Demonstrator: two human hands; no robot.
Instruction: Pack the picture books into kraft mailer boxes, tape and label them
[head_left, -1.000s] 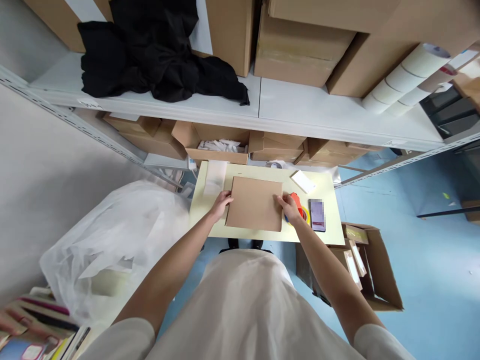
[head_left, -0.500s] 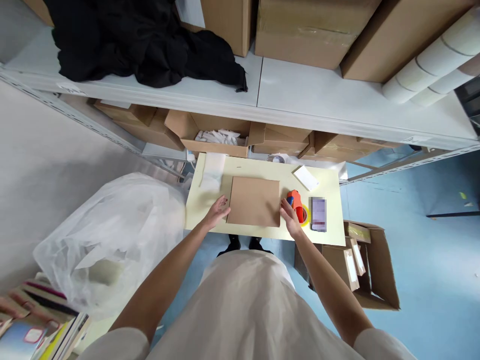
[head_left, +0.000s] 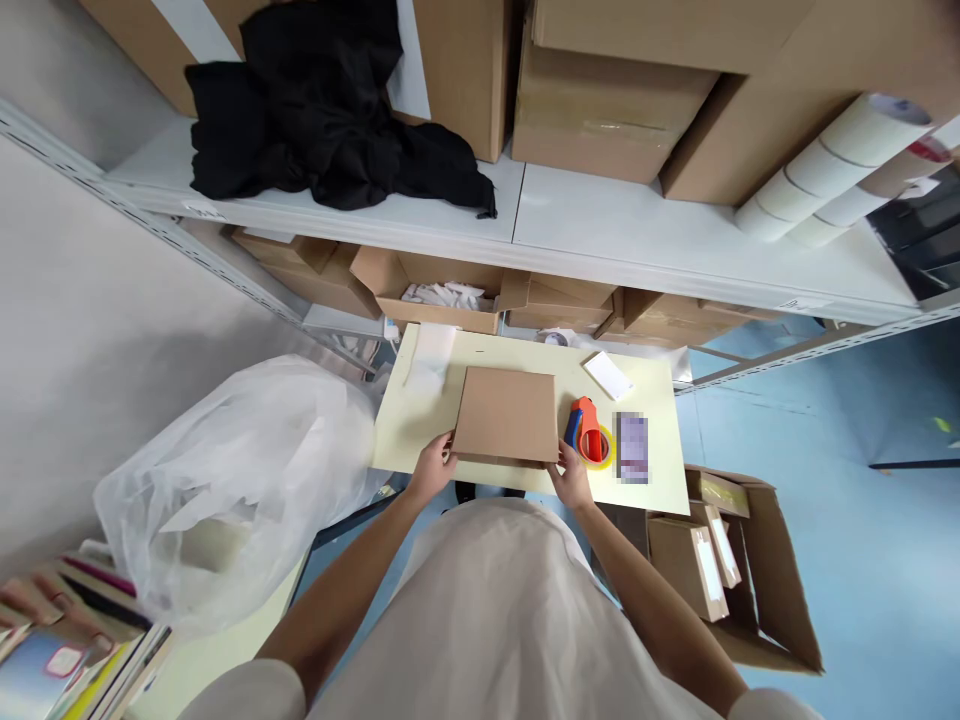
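On the edge of the shelf point(head_left: 450, 245) we see a paper label point(head_left: 204, 211), its printing too blurred for us to read; the screen of the phone point(head_left: 632, 448) is masked by coarse squares. The brown cardboard box point(head_left: 506, 412), flat, square-cornered and plain on top, lies at the middle of the pale yellow table point(head_left: 654, 390). We note the left hand point(head_left: 433, 468) and right hand point(head_left: 571, 478) holding its near corners, one each, fingers seemingly bent around the edges. The orange tape dispenser point(head_left: 585, 418) lies near the right hand.
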